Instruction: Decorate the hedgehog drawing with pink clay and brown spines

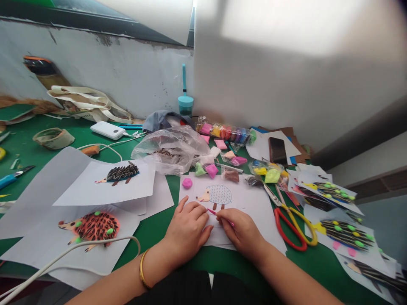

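Observation:
A white sheet [254, 220] with a hedgehog drawing [220, 195] lies in front of me; its body is outlined in blue, with a peach face and brown legs. My left hand [189, 226] rests on the sheet's lower left, its fingers spread loosely, nothing visible in them. Just right of it, my right hand [240, 228] pinches a thin pink tool [211, 211], whose tip points toward my left fingers below the drawing. A round lump of pink clay [187, 183] sits at the sheet's upper left corner.
Red and yellow scissors [291, 224] lie to the right, beside stacked hedgehog pictures [346, 233]. More hedgehog pictures [122, 192] and a white cable [79, 245] are at the left. Behind the sheet are clay packets [211, 170], a plastic bag [171, 148] and a phone [277, 150].

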`<state>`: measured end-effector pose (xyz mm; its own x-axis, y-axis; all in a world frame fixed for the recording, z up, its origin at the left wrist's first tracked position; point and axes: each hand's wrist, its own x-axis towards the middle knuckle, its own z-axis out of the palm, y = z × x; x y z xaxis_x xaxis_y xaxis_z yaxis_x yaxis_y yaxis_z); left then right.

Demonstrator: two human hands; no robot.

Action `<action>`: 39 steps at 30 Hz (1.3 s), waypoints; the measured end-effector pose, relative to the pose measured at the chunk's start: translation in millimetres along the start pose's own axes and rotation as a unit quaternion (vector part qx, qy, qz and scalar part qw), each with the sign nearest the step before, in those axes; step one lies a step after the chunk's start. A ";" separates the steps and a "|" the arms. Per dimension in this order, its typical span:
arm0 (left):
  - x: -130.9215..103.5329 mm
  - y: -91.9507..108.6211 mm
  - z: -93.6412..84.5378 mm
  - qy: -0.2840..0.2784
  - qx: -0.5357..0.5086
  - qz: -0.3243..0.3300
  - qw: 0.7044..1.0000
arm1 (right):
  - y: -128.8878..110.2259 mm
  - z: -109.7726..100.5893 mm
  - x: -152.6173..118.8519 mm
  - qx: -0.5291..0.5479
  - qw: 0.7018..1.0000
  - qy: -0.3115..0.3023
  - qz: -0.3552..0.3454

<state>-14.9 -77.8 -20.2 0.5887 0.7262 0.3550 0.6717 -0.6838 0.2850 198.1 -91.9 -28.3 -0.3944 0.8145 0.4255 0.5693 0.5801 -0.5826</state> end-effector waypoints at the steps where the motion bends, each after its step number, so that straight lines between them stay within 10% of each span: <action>1: 0.3 0.1 -0.1 0.001 0.001 0.000 1.000 | 0.1 -0.1 0.0 -0.001 1.000 0.000 -0.001; 39: 0.6 0.6 -0.6 0.006 -0.004 -0.001 1.000 | 3.5 0.2 -2.1 -0.023 0.999 -0.015 -0.021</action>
<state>-14.5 -77.9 -19.2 0.5811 0.7274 0.3651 0.6699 -0.6822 0.2929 200.8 -91.6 -31.4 -0.4406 0.7895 0.4274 0.5845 0.6136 -0.5310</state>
